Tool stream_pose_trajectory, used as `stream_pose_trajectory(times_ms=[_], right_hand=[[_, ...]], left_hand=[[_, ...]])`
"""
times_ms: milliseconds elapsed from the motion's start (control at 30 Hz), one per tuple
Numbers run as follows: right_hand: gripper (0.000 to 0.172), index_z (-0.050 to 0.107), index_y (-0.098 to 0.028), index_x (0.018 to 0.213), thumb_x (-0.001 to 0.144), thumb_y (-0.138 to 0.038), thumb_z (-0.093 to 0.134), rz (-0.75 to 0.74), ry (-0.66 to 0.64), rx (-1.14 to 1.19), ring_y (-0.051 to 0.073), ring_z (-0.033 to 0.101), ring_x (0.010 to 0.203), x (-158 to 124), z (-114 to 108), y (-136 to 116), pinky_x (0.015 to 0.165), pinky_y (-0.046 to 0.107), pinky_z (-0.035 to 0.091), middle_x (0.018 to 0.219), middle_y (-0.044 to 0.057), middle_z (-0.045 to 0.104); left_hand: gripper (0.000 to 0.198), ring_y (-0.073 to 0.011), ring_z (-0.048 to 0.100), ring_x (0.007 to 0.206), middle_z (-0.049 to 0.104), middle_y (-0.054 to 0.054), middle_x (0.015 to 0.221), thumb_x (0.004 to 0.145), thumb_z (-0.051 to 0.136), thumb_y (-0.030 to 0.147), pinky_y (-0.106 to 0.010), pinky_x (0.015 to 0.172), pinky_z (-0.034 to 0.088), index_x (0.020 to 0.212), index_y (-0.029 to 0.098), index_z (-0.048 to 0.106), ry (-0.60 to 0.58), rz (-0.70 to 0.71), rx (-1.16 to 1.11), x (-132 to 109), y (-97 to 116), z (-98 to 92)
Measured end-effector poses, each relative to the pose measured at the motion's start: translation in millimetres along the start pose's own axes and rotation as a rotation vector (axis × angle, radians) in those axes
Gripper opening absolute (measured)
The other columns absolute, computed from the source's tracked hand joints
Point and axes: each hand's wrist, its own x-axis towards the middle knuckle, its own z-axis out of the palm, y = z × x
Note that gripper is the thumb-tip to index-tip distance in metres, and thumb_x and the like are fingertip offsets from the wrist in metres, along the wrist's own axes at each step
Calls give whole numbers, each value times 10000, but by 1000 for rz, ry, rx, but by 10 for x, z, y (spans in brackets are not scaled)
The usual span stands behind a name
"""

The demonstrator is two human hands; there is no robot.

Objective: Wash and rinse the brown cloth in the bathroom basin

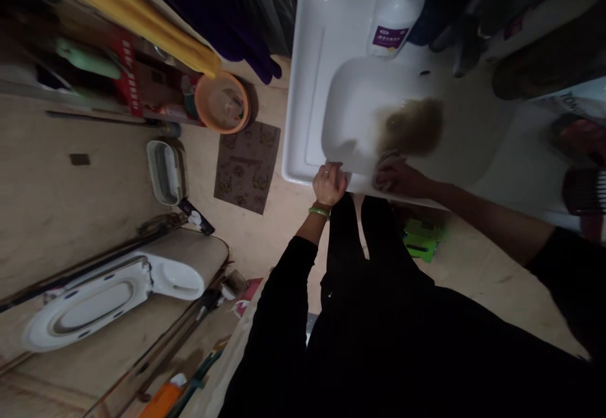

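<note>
1. Right hand [395,177] lay closed over a pale cloth or sponge [384,184] on the front rim of the white basin [350,102], right of frame centre. Exactly what it held could not be told.
2. Left hand [329,183], curled in a narrow grip, clutched the same front rim just beside and left of the right one; it seemed to hold nothing loose. A green bangle [319,211] sat on that wrist.
3. A murky brown patch [411,127] lay in the bowl directly above the right hand, close to it; the right hand was the nearer.
4. A white bottle with purple label [396,17] stood at the basin's back edge, top of frame, well apart from both hands.
5. Lower left: toilet [108,292]. Upper left: orange bowl [221,101].
</note>
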Motion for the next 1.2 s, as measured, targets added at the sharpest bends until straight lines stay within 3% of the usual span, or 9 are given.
stream_pose_trajectory(times_ms=[167,367,467,667,800,967,1033,1133,1200], right_hand=[[376,915,-284,1275,926,-242,781,-180,-124,44,346,629,1462,895,543,-746,1351,533,492,1543,133,693],[482,788,-290,1522,1066,-242,640,63,260,34,337,589,1495,1692,969,-1402,1365,512,480,1546,145,615],[482,732,-309,1590,1129,-356,597,178,441,50,326,592,1475,2140,794,-1452,1348,508,504,1538,131,602],[643,471,-158,1798,1195,-338,600,372,591,42,307,522,1536,3065,-70,-1424,1417,552,383,1649,201,497],[705,400,-93,1822,1167,-266,593,389,578,43,366,503,1558,2919,-121,-1549,1412,597,376,1649,244,513],[576,633,-326,1681,1106,-330,635,-6,407,-23,366,491,1611,2074,423,-1687,1419,548,417,1703,97,539],[535,689,-366,1625,1094,-317,638,-128,300,-95,377,454,1642,1933,541,-1725,1418,586,399,1780,47,475],[535,689,-372,1640,1112,-304,632,-186,213,-186,396,412,1649,2116,450,-1770,1424,640,341,1848,29,412],[573,633,-342,1705,1132,-324,640,-121,266,-181,412,387,1656,2411,246,-1791,1431,655,308,1864,57,388]], left_hand=[[555,-364,565,1652,656,-257,1658,1172,469,498,-594,1424,438,1556,137,643,327,-132,-17,136,-281,-321],[556,-373,329,1819,565,-223,1791,1162,524,387,-704,1498,296,1656,143,595,317,-221,-45,346,-466,-495],[561,-377,296,1833,564,-220,1797,1145,524,339,-716,1504,283,1658,127,604,300,-232,-60,339,-414,-493],[581,-384,264,1843,567,-184,1805,1116,554,314,-690,1524,258,1663,133,628,241,-267,-22,322,-392,-504],[595,-381,261,1844,558,-171,1816,1119,551,324,-679,1523,272,1683,147,614,235,-262,-14,313,-419,-487],[617,-360,280,1840,575,-181,1801,1121,540,301,-679,1512,309,1715,139,586,284,-222,0,284,-443,-454],[616,-360,289,1837,584,-187,1793,1115,536,295,-688,1504,323,1704,125,596,302,-206,-7,277,-451,-448],[626,-372,301,1832,599,-194,1778,1095,549,287,-731,1492,324,1698,129,604,290,-217,-40,277,-457,-447],[637,-382,303,1830,598,-189,1779,1080,567,287,-754,1487,317,1702,152,606,274,-232,-51,279,-456,-452]])
